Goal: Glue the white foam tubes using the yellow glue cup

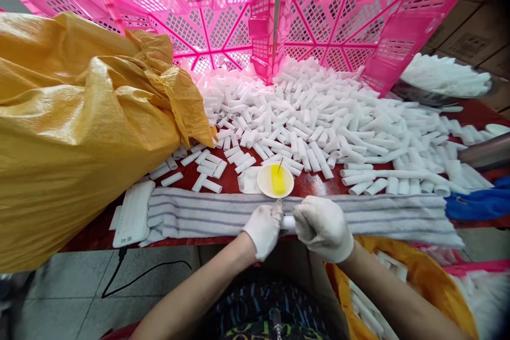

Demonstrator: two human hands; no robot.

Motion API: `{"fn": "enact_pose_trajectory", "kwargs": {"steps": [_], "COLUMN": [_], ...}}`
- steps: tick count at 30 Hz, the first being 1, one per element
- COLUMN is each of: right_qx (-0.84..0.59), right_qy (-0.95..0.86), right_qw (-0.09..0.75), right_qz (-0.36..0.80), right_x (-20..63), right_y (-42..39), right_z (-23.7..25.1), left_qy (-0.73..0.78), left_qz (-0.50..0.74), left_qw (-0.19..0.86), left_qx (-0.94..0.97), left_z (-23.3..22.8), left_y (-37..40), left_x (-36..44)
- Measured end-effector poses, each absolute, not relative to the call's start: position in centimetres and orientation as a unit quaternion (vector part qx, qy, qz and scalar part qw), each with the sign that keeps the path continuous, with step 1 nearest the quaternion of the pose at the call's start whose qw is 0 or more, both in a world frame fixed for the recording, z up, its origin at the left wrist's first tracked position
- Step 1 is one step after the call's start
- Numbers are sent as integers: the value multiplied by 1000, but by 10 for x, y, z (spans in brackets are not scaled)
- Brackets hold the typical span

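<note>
Both my hands wear white gloves and meet over the near edge of the table. A short white tube (288, 223) runs between them, gripped at its left end by my left hand (264, 231). My right hand (324, 229) is closed around the other end, its fingers curled into a fist. Just beyond them sits a small white dish (263, 183) with a yellow sponge block (278, 179) in it, and a thin stick stands up from the sponge. Beneath the hands lies a striped towel (207, 215).
A large heap of white tubes (311, 117) covers the red table, backed by pink crates (223, 21). A bulging yellow sack (79, 133) leans in at left, beside a white power bank (134, 212) with a cable. Another yellow sack (428, 276) holds white pieces at lower right; blue cloth (478, 202) lies right.
</note>
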State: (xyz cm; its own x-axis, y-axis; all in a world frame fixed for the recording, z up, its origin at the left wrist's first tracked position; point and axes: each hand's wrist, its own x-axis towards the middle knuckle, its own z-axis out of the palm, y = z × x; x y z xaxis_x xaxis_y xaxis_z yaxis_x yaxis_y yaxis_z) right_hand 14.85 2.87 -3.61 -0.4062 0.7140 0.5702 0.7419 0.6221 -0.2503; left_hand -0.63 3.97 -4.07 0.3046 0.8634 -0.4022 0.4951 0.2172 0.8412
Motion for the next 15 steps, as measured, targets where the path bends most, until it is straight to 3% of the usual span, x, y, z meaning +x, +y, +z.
{"fn": "enact_pose_trajectory", "kwargs": {"steps": [3,5,10,12,15], "right_qx": [-507,-523,-419,-444,-561], "right_qy": [-771,-762,-845,-824,-732], "right_qw": [383,381,313,335,386], "right_qz": [-16,-32,-110,-111,-26], "right_x": [149,155,169,165,159], "right_y": [22,17,4,2,1], "right_z": [-39,-35,-15,-15,-24], "left_qy": [613,604,488,523,581], "left_qz": [232,249,54,76,185], "left_qw": [439,431,672,626,462], "left_qx": [614,623,555,573,644], "left_z": [-38,-35,-25,-21,-19], "left_y": [29,25,24,21,13], "left_x": [8,11,12,17,28]}}
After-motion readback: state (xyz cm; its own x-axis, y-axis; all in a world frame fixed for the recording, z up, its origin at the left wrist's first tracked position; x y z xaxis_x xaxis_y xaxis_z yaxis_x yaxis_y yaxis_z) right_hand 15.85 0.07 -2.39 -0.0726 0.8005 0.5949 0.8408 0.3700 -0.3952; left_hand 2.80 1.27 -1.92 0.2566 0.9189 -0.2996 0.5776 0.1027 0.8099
